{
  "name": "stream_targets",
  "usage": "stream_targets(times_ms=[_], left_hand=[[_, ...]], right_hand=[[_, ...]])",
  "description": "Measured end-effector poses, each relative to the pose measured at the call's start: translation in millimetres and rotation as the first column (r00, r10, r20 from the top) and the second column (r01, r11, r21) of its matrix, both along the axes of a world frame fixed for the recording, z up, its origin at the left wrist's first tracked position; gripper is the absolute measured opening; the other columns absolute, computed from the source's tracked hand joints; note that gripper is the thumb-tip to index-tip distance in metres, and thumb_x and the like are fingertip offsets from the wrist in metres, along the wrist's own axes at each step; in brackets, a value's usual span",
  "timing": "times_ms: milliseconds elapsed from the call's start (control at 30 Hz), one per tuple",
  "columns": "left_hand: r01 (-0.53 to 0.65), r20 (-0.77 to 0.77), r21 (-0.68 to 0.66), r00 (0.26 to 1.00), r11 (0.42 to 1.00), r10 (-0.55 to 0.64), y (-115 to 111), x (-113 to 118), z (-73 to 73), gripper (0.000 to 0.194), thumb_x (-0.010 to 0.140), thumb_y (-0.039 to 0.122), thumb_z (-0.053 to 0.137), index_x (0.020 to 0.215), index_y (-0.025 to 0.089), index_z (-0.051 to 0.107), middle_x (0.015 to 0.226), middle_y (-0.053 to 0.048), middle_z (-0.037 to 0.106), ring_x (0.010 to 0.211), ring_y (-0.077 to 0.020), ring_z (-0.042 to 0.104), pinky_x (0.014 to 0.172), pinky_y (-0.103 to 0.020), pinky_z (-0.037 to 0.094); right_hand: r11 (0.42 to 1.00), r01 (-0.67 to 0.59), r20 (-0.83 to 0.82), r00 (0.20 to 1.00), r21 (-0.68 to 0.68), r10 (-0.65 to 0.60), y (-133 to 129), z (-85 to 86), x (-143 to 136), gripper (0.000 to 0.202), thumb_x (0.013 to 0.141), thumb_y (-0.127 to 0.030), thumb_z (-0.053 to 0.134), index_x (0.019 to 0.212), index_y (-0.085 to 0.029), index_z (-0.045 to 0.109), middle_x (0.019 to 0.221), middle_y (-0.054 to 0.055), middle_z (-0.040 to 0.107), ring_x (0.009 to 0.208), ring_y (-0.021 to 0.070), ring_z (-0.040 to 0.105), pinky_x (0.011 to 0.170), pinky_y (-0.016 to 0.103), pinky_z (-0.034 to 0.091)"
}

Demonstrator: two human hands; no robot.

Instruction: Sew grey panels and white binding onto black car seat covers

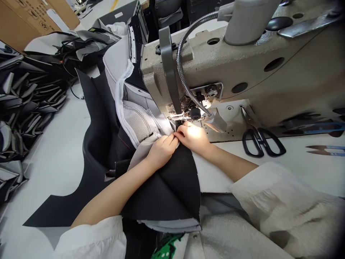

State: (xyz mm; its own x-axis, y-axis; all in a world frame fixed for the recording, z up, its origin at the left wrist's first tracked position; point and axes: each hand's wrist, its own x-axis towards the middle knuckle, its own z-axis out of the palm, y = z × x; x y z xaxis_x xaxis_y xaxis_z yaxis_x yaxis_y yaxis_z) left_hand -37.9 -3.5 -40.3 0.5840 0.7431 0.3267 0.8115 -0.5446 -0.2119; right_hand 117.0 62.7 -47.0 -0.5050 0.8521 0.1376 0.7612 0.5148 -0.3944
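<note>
A large black cover piece with grey lining (137, 120) lies across the machine bed and hangs over the table's front edge. My left hand (163, 149) is closed on the fabric edge, just in front of the sewing machine's (188, 59) needle area. Right beside it, my right hand (192, 136) pinches the same edge under the bright lamp (215, 120). The fingertips of both hands nearly meet. The presser foot (179, 117) is close beyond them, partly hidden by fingers and machine parts. A white edge strip (121, 104) runs along the lining.
Black-handled scissors (260, 138) lie on the machine bed's right side, with thread snips (326, 149) farther right. Stacks of folded black and grey pieces (29, 104) fill the left. A cardboard box (37, 21) and a grey bin (121, 14) stand behind.
</note>
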Motion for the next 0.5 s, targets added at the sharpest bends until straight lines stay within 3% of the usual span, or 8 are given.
stream_targets(times_ms=[200,500], left_hand=[[-0.015,-0.084,0.098,0.996,0.995,0.023,-2.8,2.2,-2.2,0.023,0.093,0.016,0.040,0.101,0.013,0.061,0.114,-0.013,0.065,0.073,-0.0154,0.060,0.067,-0.028,0.049],[0.019,-0.120,0.162,0.993,0.987,0.001,-3.5,5.0,-1.2,0.017,0.090,0.013,0.046,0.098,0.012,0.062,0.107,-0.010,0.067,0.071,-0.0156,0.058,0.064,-0.029,0.047]], right_hand=[[0.998,0.034,-0.054,0.998,-0.045,-0.036,-1.8,1.9,-0.5,0.017,0.087,-0.030,0.054,0.078,-0.020,0.064,0.082,0.001,0.062,0.077,0.0150,0.057,0.060,0.025,0.032],[0.985,0.057,-0.022,0.998,-0.163,-0.062,5.7,13.3,-2.4,0.019,0.082,-0.027,0.051,0.072,-0.020,0.064,0.080,0.001,0.064,0.070,0.0146,0.057,0.056,0.026,0.030]])
